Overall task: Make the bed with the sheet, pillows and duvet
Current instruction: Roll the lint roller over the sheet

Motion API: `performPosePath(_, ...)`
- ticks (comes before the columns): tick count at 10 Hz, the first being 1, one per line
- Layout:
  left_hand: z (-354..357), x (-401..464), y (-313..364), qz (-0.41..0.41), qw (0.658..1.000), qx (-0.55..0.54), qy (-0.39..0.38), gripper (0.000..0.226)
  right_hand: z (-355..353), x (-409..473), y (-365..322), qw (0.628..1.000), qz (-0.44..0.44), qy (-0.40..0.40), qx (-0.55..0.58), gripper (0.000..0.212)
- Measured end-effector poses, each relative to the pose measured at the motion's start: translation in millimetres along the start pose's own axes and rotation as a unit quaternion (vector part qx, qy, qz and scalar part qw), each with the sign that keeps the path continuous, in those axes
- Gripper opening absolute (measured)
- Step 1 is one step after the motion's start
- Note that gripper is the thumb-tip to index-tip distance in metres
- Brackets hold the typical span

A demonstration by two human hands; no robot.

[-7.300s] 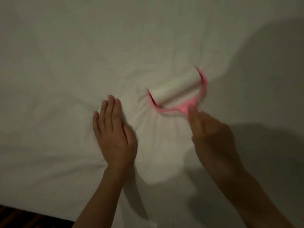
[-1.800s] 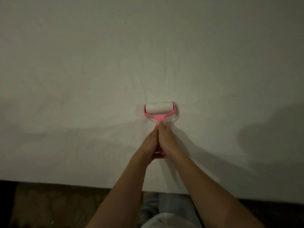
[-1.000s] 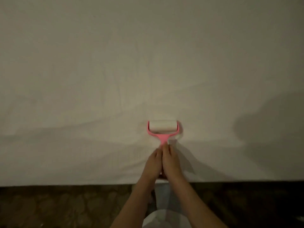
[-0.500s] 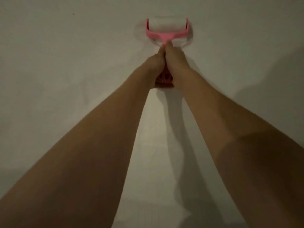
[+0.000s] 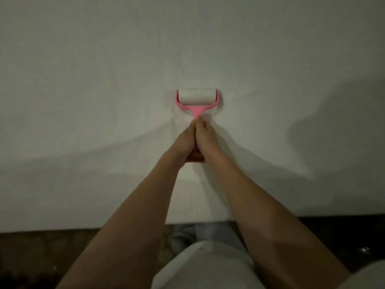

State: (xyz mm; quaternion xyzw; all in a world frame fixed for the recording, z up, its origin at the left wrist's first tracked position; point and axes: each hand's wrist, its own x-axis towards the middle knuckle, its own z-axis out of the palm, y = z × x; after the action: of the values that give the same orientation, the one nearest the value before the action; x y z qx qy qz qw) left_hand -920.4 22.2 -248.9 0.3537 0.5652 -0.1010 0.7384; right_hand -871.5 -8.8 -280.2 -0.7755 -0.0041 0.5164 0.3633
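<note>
A white sheet (image 5: pixel 87 101) covers the bed and fills most of the view, with shallow creases left of centre. A pink lint roller (image 5: pixel 197 99) with a white roll lies flat on the sheet at the centre. Both hands hold its pink handle side by side: my left hand (image 5: pixel 184 141) on the left, my right hand (image 5: pixel 206 138) on the right, with both arms stretched forward over the bed's near edge. Most of the handle is hidden under my fingers. No pillows or duvet are in view.
The bed's near edge (image 5: pixel 83 229) runs across the lower part of the view. Below it lies a dark floor (image 5: pixel 41 257). My pale top (image 5: pixel 206 265) and legs show at the bottom centre. A shadow falls on the sheet at the right.
In the last half second the roller has come back toward me from its far reach, and the bed's edge and floor are in view again. Both hands still hold the handle.
</note>
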Motion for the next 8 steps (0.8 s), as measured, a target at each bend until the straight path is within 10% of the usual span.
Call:
performPosePath(4,35.4,-153.0,-258.7,-0.084,0.996,0.037,0.004,0.052,-28.7,-217.1,224.1,0.994,0.097,-0.043,0.036,0.039)
performPosePath(8,107.1,-99.6,-194.9,-0.036,0.999,-0.011,-0.017,0.050,-97.9,-168.4,172.6,0.997,0.059,0.001,0.054,0.043)
